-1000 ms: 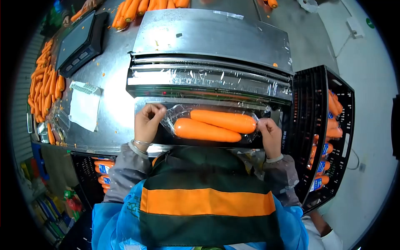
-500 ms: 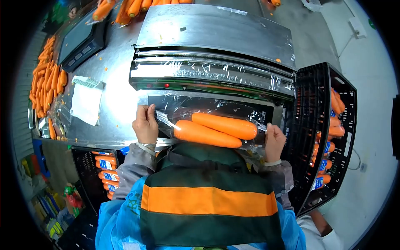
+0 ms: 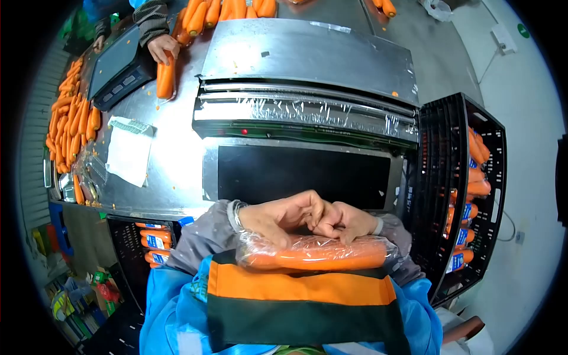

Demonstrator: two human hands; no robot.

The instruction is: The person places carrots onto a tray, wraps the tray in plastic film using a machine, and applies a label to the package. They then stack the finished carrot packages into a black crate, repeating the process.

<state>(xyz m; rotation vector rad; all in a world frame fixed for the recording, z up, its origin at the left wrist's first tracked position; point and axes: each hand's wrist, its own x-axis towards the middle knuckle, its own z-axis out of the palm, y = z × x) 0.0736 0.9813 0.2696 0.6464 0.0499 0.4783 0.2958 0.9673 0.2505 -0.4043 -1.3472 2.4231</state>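
Note:
A pack of carrots (image 3: 319, 258) in clear film lies against my apron, just in front of the wrapping machine's black plate (image 3: 302, 174). My left hand (image 3: 281, 218) is closed over the top of the pack, its thumb along the film on the left. From the other side my right hand (image 3: 349, 223) grips the upper edge, fingers curled. The fingers of both hands meet above the middle of the pack, so part of the film there is hidden.
The film wrapper (image 3: 307, 109) with its rollers stands ahead. Black crates with labelled carrot packs stand right (image 3: 464, 236) and lower left (image 3: 155, 239). A scale (image 3: 121, 74), paper (image 3: 129, 152) and loose carrots (image 3: 74, 121) are on the left. Another person's hand (image 3: 163, 47) holds carrots (image 3: 166, 78).
The carrots, earlier on the black plate with film stretched between my hands, are now wrapped and drawn toward my body. My hands have come together over them. Another person's hand has appeared at upper left.

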